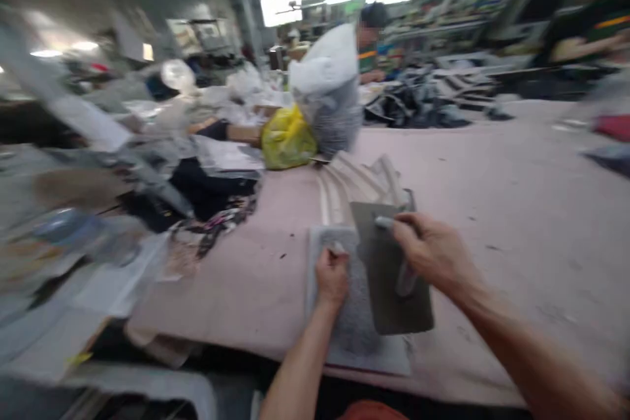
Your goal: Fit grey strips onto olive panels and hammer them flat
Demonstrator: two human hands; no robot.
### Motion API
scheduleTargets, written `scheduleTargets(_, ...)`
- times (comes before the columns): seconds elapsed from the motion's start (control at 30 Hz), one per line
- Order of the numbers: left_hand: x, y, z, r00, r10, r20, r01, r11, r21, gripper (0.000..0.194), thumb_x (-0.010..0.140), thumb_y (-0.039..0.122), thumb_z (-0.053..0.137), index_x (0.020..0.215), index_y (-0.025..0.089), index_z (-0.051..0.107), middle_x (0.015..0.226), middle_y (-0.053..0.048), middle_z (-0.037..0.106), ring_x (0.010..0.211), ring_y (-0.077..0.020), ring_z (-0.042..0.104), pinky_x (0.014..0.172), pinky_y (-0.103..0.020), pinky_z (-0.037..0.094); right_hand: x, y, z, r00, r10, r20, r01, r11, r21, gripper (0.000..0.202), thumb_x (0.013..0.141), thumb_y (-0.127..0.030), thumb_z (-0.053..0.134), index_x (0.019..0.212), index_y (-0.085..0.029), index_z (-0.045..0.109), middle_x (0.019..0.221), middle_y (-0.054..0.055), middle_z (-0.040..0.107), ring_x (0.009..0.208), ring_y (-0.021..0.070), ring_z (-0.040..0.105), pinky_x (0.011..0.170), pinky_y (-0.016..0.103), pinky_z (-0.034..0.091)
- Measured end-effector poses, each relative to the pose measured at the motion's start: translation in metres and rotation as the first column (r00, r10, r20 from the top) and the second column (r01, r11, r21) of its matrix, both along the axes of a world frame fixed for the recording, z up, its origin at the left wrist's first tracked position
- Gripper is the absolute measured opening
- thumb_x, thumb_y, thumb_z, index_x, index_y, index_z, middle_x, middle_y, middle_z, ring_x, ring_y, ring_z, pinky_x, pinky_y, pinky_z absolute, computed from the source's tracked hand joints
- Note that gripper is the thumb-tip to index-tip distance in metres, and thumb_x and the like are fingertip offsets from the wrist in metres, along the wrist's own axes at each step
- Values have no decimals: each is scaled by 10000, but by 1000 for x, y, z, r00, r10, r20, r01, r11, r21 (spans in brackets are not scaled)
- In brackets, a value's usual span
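My right hand (433, 246) is closed around the pale handle of a flat, dark grey rectangular plate (396, 312), which looks like a plastering trowel. The plate is tilted over the right side of a grey speckled board (352, 341) on the table. My left hand (333, 275) is over the left part of that board, its fingers pinched together at a small pale bit I cannot make out. Just beyond the board lie beige and white striped fabric pieces (361, 180), partly behind the plate. Motion blur softens the picture.
The wide table has a pinkish cover (516, 210). Beyond my hands stand a yellow plastic bag (288, 138) and a tall white bag (327, 92). Dark fabrics (411, 102) are heaped at the back, near a co-worker (369, 39). Cloth scraps (216, 223) lie along the left edge.
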State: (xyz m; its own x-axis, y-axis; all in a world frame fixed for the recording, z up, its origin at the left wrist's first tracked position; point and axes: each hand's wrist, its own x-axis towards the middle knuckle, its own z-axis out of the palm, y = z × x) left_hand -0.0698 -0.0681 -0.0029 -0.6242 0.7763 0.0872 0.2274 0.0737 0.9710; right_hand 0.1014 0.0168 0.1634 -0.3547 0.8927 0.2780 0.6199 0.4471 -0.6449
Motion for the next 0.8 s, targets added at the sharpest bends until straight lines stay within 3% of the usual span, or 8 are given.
scheduleTargets(0.03, 18, 10, -5, 998, -20, 56, 18, 999, 30, 242, 918, 376, 580, 932, 142, 640, 871, -46, 693, 816, -171, 657, 761, -294, 543, 17, -13, -9, 997, -53, 62, 57, 996, -65, 220, 921, -317, 568, 982, -161, 711, 822, 86, 732, 746, 214, 687, 676, 315, 496)
scheduleTargets(0.1, 31, 19, -10, 990, -6, 142, -5, 997, 74, 228, 866, 373, 621, 898, 149, 643, 837, -41, 709, 802, -172, 672, 765, -278, 537, 28, -35, -36, 984, -112, 136, 136, 974, -179, 257, 935, -294, 518, 1047, -148, 697, 904, 102, 749, 829, 227, 702, 734, 315, 493)
scheduleTargets(0.2, 23, 20, -7, 982, 9, 187, -30, 994, 108, 255, 823, 377, 654, 918, 140, 650, 864, -54, 730, 827, -181, 694, 789, -283, 546, 23, -59, -80, 967, -144, 209, 199, 941, -275, 292, 947, -292, 486, 1103, -140, 680, 930, 118, 752, 871, 241, 709, 770, 315, 487)
scheduleTargets(0.3, 22, 20, 6, 987, -32, 158, 12, 992, 128, 262, 823, 384, 659, 919, 141, 645, 867, -57, 731, 832, -182, 700, 794, -285, 554, 18, -73, -105, 976, -117, 185, 170, 936, -307, 323, 969, -303, 446, 1150, -136, 656, 970, 126, 749, 903, 248, 710, 793, 318, 488)
scheduleTargets(0.5, 45, 44, 25, 957, -276, 90, 267, 958, 102, 204, 850, 362, 652, 929, 173, 660, 893, -48, 733, 826, -174, 694, 791, -280, 554, 16, -68, -109, 991, -113, 77, 128, 961, -247, 357, 976, -301, 432, 1222, -119, 617, 1086, 141, 731, 998, 241, 696, 860, 309, 479)
scheduleTargets(0.63, 50, 54, 14, 929, -347, 128, 336, 937, 98, 172, 844, 340, 656, 920, 186, 665, 889, -36, 741, 838, -181, 700, 813, -293, 552, 12, -60, -108, 986, -61, 154, 111, 933, -341, 335, 985, -316, 420, 1157, -141, 647, 988, 131, 751, 929, 234, 715, 790, 289, 466)
scheduleTargets(0.8, 46, 54, -3, 921, -349, 174, 343, 937, 61, 198, 844, 350, 663, 947, 181, 675, 922, -52, 756, 871, -200, 711, 830, -311, 550, 16, -64, -111, 972, -12, 233, 105, 914, -393, 361, 985, -395, 413, 1079, -174, 683, 947, 116, 758, 893, 249, 723, 729, 295, 448)
